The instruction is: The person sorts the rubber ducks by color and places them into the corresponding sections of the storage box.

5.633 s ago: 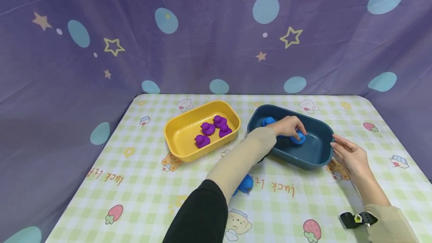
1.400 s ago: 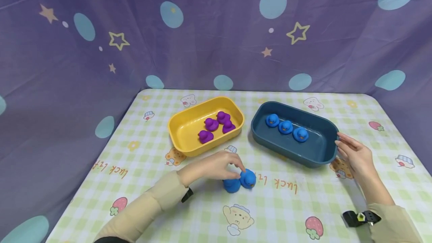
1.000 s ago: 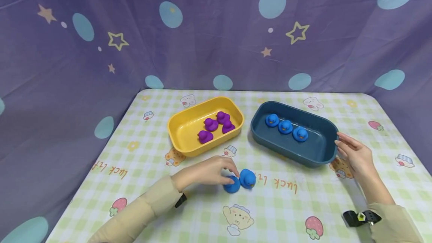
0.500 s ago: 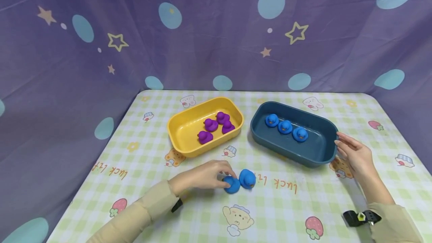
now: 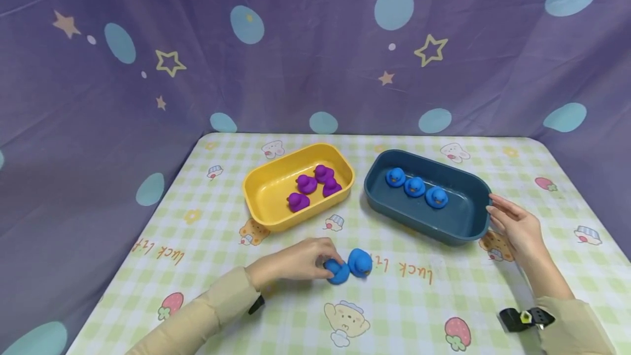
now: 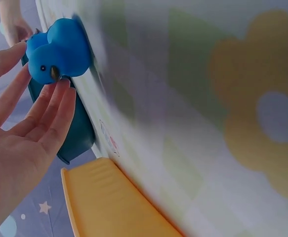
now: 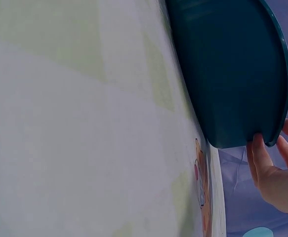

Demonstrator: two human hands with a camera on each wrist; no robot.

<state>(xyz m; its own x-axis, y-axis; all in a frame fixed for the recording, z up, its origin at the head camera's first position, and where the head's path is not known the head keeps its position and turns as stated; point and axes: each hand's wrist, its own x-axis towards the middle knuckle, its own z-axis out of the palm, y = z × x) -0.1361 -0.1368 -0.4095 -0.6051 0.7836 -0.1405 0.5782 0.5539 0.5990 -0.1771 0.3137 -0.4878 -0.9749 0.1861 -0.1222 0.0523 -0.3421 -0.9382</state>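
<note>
My left hand (image 5: pixel 303 259) pinches a blue rubber duck (image 5: pixel 339 275) that is on the tablecloth, thumb on the near side and fingers on the far side. In the left wrist view the fingertips lie against the blue duck (image 6: pixel 67 47), near its dark beak. Just right of it sits a second blue duck (image 5: pixel 360 263). The right hand (image 5: pixel 520 232) rests straight fingertips on the right end of a dark teal bin (image 5: pixel 424 222). In the right wrist view those fingers (image 7: pixel 261 155) touch the teal bin's end near its rim. Several blue ducks (image 5: pixel 415 187) sit in a row inside this bin.
A yellow bin (image 5: pixel 263 221) left of the teal one holds several purple ducks (image 5: pixel 307 183). Both bins stand toward the back of the table, on a green-checked cloth (image 5: pixel 394 316) with printed cartoons. Behind them hangs a purple curtain (image 5: pixel 305 81).
The left arm has come back from over the teal bin, where a third blue duck now sits. Its hand has shifted from between the table ducks onto the left one. The right hand stays put.
</note>
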